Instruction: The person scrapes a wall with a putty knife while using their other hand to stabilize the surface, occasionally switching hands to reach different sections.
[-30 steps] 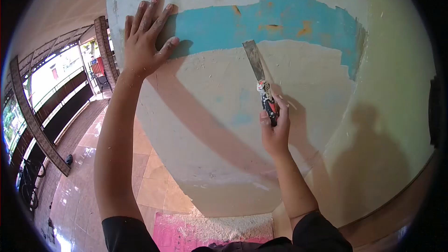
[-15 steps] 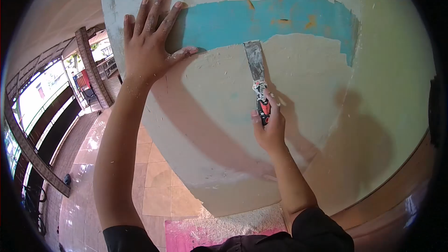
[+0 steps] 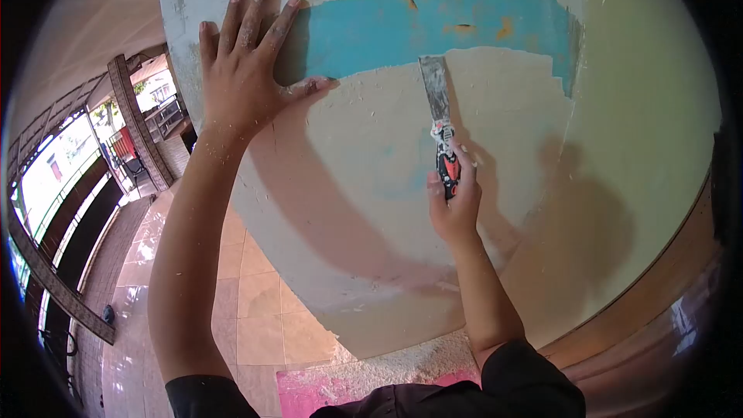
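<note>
My left hand (image 3: 244, 77) lies flat on the wall (image 3: 333, 186) with its fingers spread, just at the left end of a bare turquoise strip (image 3: 364, 35). White dust clings to its fingers. In my right hand (image 3: 457, 205) is a putty knife (image 3: 437, 93) with a smeared metal blade and a black and red handle. Its blade points up, and the tip meets the lower edge of the turquoise strip, where the pale coating begins. The palm side of my right hand is hidden.
Below the wall, a pink sheet (image 3: 294, 395) on the tiled floor (image 3: 259, 302) carries a heap of pale scrapings (image 3: 387, 375). A pillar (image 3: 139, 120) and a railing (image 3: 70, 217) stand at the left. Brown trim (image 3: 642, 286) runs along the wall's lower right.
The putty knife in my right hand has shifted slightly right and up along the lower edge of the turquoise strip. My left hand stays on the wall. The view has moved a little.
</note>
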A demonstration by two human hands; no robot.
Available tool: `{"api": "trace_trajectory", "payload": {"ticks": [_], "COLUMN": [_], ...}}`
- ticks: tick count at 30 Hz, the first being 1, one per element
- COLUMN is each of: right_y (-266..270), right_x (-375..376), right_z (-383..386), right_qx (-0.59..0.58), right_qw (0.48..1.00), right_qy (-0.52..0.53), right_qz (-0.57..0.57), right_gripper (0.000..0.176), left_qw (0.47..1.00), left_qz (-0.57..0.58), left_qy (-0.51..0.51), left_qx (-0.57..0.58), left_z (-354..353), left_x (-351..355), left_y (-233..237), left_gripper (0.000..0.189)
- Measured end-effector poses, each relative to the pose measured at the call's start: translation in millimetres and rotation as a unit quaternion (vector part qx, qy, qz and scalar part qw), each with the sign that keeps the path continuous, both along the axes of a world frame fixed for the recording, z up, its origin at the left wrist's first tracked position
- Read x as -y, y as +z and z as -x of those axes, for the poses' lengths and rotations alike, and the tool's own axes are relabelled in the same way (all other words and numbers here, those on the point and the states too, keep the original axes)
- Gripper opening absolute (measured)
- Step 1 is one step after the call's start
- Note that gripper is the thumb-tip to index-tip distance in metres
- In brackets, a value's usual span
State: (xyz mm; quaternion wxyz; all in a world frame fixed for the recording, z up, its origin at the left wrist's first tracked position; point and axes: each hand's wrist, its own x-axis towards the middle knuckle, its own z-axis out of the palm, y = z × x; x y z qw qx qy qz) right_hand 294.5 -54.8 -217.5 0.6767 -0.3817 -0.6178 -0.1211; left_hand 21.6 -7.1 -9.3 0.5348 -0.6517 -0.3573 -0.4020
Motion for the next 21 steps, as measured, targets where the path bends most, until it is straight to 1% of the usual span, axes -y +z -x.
{"api": "trace_trajectory", "payload": {"ticks": [4, 6, 7, 8, 9, 11, 12, 14, 15, 16, 17, 21], "right_y": [14, 32, 39, 45, 50, 63, 72, 89, 95, 99, 101, 87], "right_x": [4, 11, 12, 12, 12, 13, 15, 21, 25, 29, 31, 25], "right_z": [-5, -12, -16, -18, -21, -27, -29, -31, -30, -28, -27, -29], "right_qx": [0.032, 0.049, 0.067, 0.054, 0.054, 0.080, 0.079, 0.086, 0.085, 0.091, 0.097, 0.098], "right_qw": [0.999, 0.997, 0.995, 0.997, 0.997, 0.994, 0.993, 0.990, 0.990, 0.986, 0.982, 0.985], "right_qy": [-0.020, -0.033, -0.048, -0.029, -0.028, -0.077, -0.077, -0.113, -0.114, -0.137, -0.159, -0.144], "right_qz": [-0.031, -0.040, -0.049, -0.039, -0.039, -0.024, -0.026, 0.025, 0.023, 0.028, 0.033, 0.007], "right_gripper": [0.053, 0.053, 0.053, 0.052, 0.052, 0.051, 0.051, 0.050, 0.050, 0.049, 0.049, 0.048], "left_qw": [1.000, 0.999, 1.000, 0.999, 0.999, 1.000, 1.000, 1.000, 1.000, 1.000, 0.999, 0.997], "left_qz": [0.019, 0.023, 0.008, -0.007, -0.007, -0.001, -0.004, 0.011, 0.009, -0.018, -0.043, -0.070], "left_qy": [0.019, 0.024, -0.009, -0.042, -0.041, -0.020, -0.021, 0.003, 0.002, 0.012, 0.023, 0.001], "left_qx": [0.012, 0.014, 0.007, 0.000, 0.000, 0.000, -0.001, 0.020, 0.020, 0.018, 0.017, 0.033], "left_z": [0, 1, 3, 5, 5, 5, 2, -5, -10, -17, -23, -39], "left_x": [0, -1, -4, -6, -5, -3, -2, -2, -5, -9, -13, -20], "left_y": [-11, -7, -7, -6, -5, 2, 6, 14, 17, 20, 21, 16], "left_gripper": [0.113, 0.111, 0.105, 0.099, 0.099, 0.089, 0.089, 0.079, 0.079, 0.075, 0.072, 0.067]}}
